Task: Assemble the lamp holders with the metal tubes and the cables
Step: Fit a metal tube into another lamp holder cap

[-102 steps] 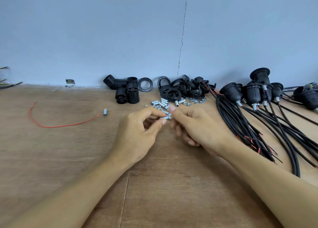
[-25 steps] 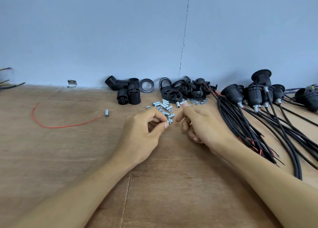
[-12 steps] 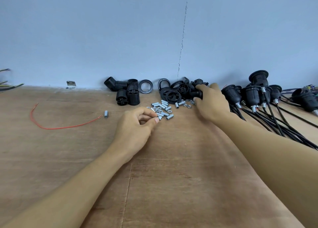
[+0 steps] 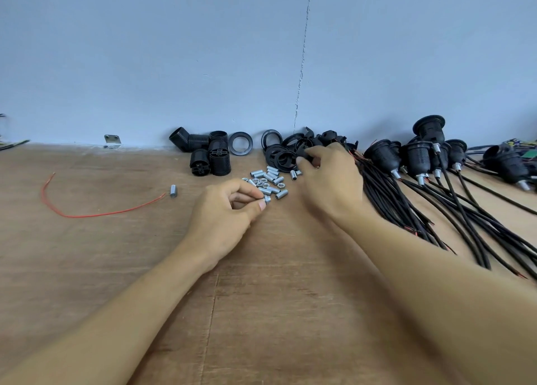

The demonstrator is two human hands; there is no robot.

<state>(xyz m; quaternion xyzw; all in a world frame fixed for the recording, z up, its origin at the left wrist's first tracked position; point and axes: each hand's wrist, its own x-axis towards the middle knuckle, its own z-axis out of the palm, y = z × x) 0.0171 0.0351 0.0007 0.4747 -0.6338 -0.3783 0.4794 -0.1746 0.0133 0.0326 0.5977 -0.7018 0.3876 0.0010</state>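
Risk: the tube [image 4: 266, 199], pinched only at the fingertips of the left hand [image 4: 223, 213] just beside the loose tubes [image 4: 271, 181], may slip and be lost among them. The right hand [image 4: 328, 181] grasps a black holder [image 4: 304, 152] in the pile by the wall. The tube is short, bright metal.

Black lamp holders [image 4: 210, 162] lie at the tabletop's [image 4: 116, 268] far edge, short silver metal tubes [image 4: 273, 178] just before them, black cables [image 4: 386, 198] toward the right.
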